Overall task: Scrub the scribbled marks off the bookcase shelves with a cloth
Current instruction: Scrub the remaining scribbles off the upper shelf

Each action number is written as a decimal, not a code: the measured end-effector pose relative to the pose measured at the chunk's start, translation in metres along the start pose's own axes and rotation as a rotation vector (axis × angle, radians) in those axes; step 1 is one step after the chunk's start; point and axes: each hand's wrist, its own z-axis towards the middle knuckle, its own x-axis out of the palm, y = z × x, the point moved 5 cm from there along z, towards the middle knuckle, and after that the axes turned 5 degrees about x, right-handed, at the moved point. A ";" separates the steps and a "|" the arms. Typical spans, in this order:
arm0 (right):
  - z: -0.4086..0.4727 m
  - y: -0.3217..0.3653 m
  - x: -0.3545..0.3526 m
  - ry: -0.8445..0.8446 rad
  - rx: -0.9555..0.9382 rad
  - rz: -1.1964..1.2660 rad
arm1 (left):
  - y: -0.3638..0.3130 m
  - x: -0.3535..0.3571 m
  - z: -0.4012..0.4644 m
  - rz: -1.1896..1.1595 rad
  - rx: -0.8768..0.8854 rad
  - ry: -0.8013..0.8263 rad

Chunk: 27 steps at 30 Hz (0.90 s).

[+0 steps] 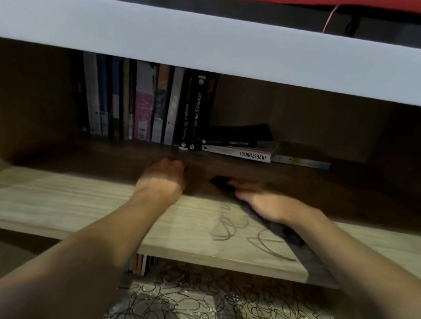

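Beneath both forearms, the middle shelf [55, 205] runs the full width of the view, its front edge crossing under the arms. The left hand [162, 180] rests on the shelf past the line where the lit front strip meets the shaded rear. Its fingers curl downward; whether they grip anything cannot be told. The right hand [269, 203] lies flat, fingers extended toward the left, pressing a dark cloth [276, 227] against the shelf. The cloth shows past the fingertips and trails back under the wrist. The hand is motion-blurred.

Just in front of the right hand, between the two forearms, faint scribbled marks [241, 232] loop across the lit strip, stopping short of the front edge. Outward of each hand the shelf surface is bare up to the side walls.

Beyond the left hand, a row of upright books [140, 102] stands against the back panel. Beyond the right hand lies a flat stack of books [239, 149], well apart from the fingertips. A bare band of shaded shelf separates both hands from the books.

Above the hands, the white front edge of the upper shelf [229, 47] bounds the opening. Below the forearms, the lower shelf [204, 313] carries dense black scribbles.
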 end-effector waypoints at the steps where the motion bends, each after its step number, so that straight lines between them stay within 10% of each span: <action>1: 0.004 -0.001 -0.009 -0.042 0.034 -0.005 | -0.013 0.003 -0.001 -0.007 0.019 0.009; 27: -0.005 -0.034 -0.027 -0.042 0.051 0.034 | -0.027 0.009 0.012 -0.109 0.046 -0.077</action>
